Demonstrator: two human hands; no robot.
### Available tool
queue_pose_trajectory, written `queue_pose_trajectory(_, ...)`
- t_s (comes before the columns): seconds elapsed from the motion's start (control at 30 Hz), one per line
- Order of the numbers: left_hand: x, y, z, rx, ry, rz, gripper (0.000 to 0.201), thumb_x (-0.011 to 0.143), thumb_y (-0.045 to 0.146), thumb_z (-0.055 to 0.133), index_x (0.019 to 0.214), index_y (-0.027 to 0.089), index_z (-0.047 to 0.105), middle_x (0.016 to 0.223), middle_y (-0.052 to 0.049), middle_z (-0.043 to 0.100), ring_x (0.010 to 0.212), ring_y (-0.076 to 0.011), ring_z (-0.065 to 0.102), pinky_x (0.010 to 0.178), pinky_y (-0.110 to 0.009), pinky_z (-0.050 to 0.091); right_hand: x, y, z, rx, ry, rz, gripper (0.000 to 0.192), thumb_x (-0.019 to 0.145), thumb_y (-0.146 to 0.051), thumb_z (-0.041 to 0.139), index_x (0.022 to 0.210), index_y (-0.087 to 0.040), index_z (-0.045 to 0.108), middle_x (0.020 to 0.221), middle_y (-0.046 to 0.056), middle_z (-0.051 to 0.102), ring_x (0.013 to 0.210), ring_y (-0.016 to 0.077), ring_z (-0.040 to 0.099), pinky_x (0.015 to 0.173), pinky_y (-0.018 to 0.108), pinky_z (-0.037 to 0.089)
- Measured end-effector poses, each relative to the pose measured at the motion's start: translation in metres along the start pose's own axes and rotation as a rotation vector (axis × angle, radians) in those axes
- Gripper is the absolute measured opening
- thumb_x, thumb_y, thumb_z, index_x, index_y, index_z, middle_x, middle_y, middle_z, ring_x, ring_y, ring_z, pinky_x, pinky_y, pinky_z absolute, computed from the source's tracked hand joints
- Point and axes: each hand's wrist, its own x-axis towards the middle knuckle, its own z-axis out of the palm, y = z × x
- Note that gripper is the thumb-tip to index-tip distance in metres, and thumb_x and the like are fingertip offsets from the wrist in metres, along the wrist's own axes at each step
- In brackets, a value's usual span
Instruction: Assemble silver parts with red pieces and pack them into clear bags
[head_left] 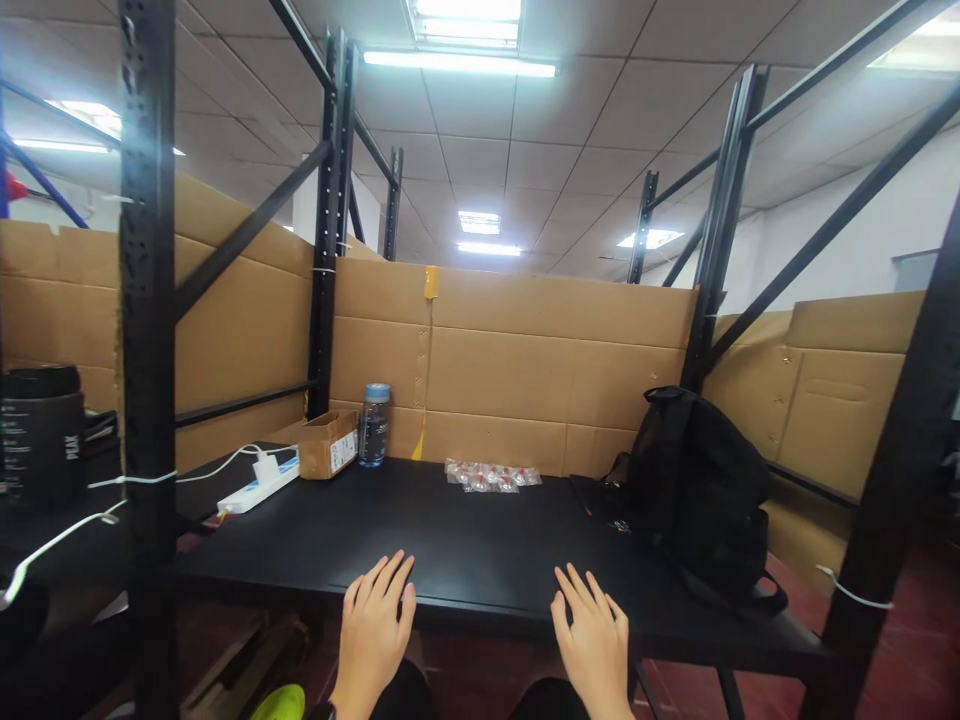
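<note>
My left hand (375,625) lies flat, palm down, on the front edge of a black table (465,545), fingers apart and holding nothing. My right hand (592,635) rests the same way a little to the right, also with nothing in it. Far across the table, against the cardboard wall, lies a cluster of small clear packets with red pieces (489,475). Both hands are well short of them.
A water bottle with a blue cap (373,425) and a small cardboard box (328,443) stand at the back left, next to a white power strip (259,485). A black backpack (697,490) sits at the right. Black rack posts (146,330) frame the table.
</note>
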Motion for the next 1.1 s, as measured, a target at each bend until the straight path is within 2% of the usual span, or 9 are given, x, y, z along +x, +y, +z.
queue_pose_trajectory(0.17,0.001,0.004,-0.003,0.015,-0.055,-0.032,0.049,0.093,0.026,0.042,0.136,0.027,0.063,0.146,-0.004,0.057,0.136,-0.0313,0.047,0.110,-0.048,0.033,0.000,-0.002,-0.003,0.072,-0.059,0.042,0.045,0.097,-0.041,0.038,0.130,-0.034,0.068,0.144,0.000,0.059,0.139,0.0294,0.048,0.111,0.048,0.032)
queue_pose_trajectory(0.37,0.020,0.002,-0.003,0.073,-0.209,-0.080,0.048,0.089,0.031,0.045,0.133,0.034,0.065,0.143,-0.006,0.060,0.131,-0.0322,0.050,0.108,-0.053,0.034,0.006,0.005,-0.012,0.079,-0.380,-0.019,0.051,0.096,-0.054,0.037,0.147,-0.049,0.045,0.159,-0.008,0.037,0.149,0.0325,0.032,0.117,0.055,0.028)
queue_pose_trajectory(0.53,0.094,0.007,0.025,-0.034,-0.556,0.135,0.057,0.093,0.041,0.044,0.150,0.037,0.045,0.160,-0.003,0.040,0.148,-0.0347,0.032,0.112,-0.053,0.033,0.062,-0.007,0.000,0.083,-0.596,-0.133,0.062,0.097,-0.067,0.028,0.155,-0.045,0.028,0.166,-0.007,0.017,0.155,0.0332,0.010,0.121,0.058,0.013)
queue_pose_trajectory(0.63,0.155,0.027,0.057,-0.089,-0.458,0.322,0.068,0.095,0.042,0.045,0.159,0.031,0.027,0.167,-0.005,0.022,0.154,-0.0338,0.014,0.120,-0.055,0.018,0.122,-0.034,0.025,0.099,-0.649,-0.209,0.069,0.098,-0.062,0.035,0.160,-0.038,0.016,0.169,-0.002,0.003,0.156,0.0342,0.006,0.121,0.057,0.013)
queue_pose_trajectory(0.73,0.203,0.051,0.091,-0.128,-0.467,0.458,0.070,0.093,0.040,0.049,0.159,0.029,0.028,0.168,-0.005,0.021,0.154,-0.0302,0.015,0.122,-0.051,0.015,0.178,-0.068,0.059,0.079,-0.589,-0.271,0.072,0.097,-0.048,0.043,0.161,-0.033,0.013,0.170,0.001,-0.004,0.156,0.0305,0.003,0.122,0.052,0.012)
queue_pose_trajectory(0.8,0.220,0.061,0.109,-0.135,-0.453,0.425,0.067,0.093,0.040,0.049,0.157,0.025,0.034,0.165,-0.009,0.028,0.153,-0.0305,0.019,0.122,-0.052,0.014,0.204,-0.083,0.078,0.056,-0.572,-0.232,0.072,0.098,-0.042,0.041,0.162,-0.028,0.012,0.170,0.005,0.000,0.156,0.0285,0.002,0.121,0.052,0.012)
queue_pose_trajectory(0.9,0.226,0.064,0.125,-0.133,-0.461,0.420,0.050,0.094,0.036,0.046,0.142,0.022,0.056,0.151,-0.012,0.051,0.147,-0.0325,0.032,0.120,-0.052,0.017,0.223,-0.088,0.094,0.055,-0.679,-0.158,0.066,0.098,-0.038,0.038,0.161,-0.026,0.020,0.169,0.008,0.015,0.154,0.0306,0.015,0.118,0.054,0.022)
queue_pose_trajectory(1.03,0.224,0.057,0.120,-0.202,-0.456,0.449,0.049,0.091,0.023,0.048,0.140,0.022,0.056,0.134,-0.013,0.064,0.127,-0.0291,0.054,0.112,-0.047,0.031,0.224,-0.074,0.088,0.175,-0.617,-0.384,0.054,0.091,-0.019,0.046,0.144,-0.025,0.053,0.149,0.009,0.054,0.132,0.0275,0.052,0.111,0.038,0.036)
queue_pose_trajectory(1.1,0.229,0.056,0.112,-0.274,-0.469,0.441,0.041,0.094,0.020,0.044,0.130,0.024,0.063,0.125,-0.011,0.069,0.122,-0.0273,0.058,0.111,-0.044,0.033,0.226,-0.070,0.081,0.296,-0.606,-0.367,0.043,0.095,-0.018,0.042,0.130,-0.023,0.065,0.128,0.010,0.069,0.117,0.0253,0.063,0.102,0.034,0.043)
